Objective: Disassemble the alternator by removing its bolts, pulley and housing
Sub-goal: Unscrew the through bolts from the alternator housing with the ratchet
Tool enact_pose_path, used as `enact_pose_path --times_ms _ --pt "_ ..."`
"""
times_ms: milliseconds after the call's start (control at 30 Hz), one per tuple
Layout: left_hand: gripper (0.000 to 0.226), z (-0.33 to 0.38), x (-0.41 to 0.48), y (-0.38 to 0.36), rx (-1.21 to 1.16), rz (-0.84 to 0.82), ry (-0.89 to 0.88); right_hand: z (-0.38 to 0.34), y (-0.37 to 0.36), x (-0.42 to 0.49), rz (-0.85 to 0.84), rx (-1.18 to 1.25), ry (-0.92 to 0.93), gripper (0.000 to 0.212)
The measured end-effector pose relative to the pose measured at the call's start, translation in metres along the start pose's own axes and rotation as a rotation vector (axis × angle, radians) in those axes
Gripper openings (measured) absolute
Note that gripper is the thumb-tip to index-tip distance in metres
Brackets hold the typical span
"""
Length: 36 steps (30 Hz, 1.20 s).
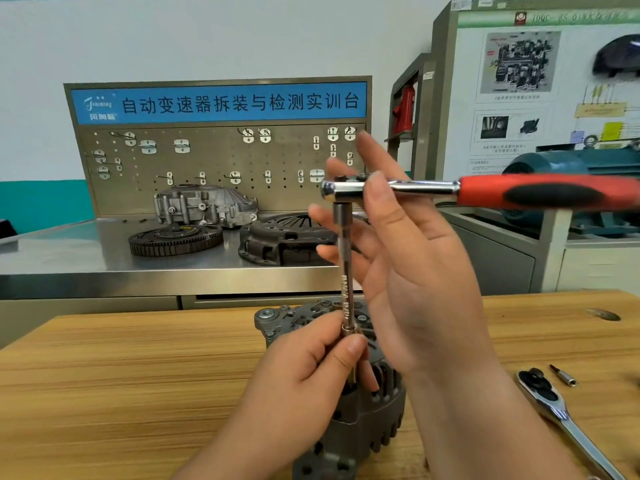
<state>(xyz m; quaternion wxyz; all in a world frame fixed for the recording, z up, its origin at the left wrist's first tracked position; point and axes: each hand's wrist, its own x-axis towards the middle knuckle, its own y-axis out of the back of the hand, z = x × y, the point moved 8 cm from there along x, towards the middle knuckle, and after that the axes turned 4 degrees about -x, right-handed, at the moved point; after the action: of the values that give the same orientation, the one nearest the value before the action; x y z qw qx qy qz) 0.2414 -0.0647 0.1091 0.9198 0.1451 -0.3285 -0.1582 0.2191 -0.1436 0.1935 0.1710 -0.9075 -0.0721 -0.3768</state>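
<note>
**Lighting bright; margins soft and distorted**

Illumination is bright, diffuse and overhead. Shadows are faint and soft-edged on the wooden table (138,375) left of the alternator (367,420). Above the alternator, hard glare sits on the ratchet (341,189) head and extension bar (345,271); the red handle smears toward the right edge. Behind the alternator the steel bench (86,258) carries a pale sheen. Up and right of it, the poster (519,64) is soft, print illegible. Verticals lean at the frame edges
</note>
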Motion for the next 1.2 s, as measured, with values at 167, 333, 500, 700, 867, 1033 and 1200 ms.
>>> enact_pose_path --times_ms 167,333,500,700,867,1033,1200 --pt "0.047 0.003 -0.001 0.000 -0.031 0.036 0.016 -0.003 -0.001 0.000 -0.007 0.016 0.041 0.035" --pt "0.044 0.004 -0.002 0.001 -0.047 0.029 0.015 0.009 0.003 0.001 -0.010 0.101 -0.119 0.046" --pt "0.040 0.000 -0.001 0.001 -0.049 0.033 0.036 0.005 0.003 0.000 0.016 0.041 -0.042 0.031" --pt "0.034 -0.001 0.000 0.000 -0.026 0.044 0.023 0.001 0.001 0.002 0.007 0.148 -0.009 0.028" --pt "0.034 -0.004 -0.001 0.000 -0.068 0.002 0.032 0.012 0.007 0.003 0.016 0.161 -0.138 0.053" --pt "0.037 -0.005 0.000 -0.002 -0.055 0.003 0.041 0.004 0.004 0.002 0.027 0.083 -0.036 0.028" --pt "0.040 -0.004 -0.001 0.000 -0.060 0.030 0.034 0.004 0.001 0.003 -0.012 0.152 -0.072 0.033"
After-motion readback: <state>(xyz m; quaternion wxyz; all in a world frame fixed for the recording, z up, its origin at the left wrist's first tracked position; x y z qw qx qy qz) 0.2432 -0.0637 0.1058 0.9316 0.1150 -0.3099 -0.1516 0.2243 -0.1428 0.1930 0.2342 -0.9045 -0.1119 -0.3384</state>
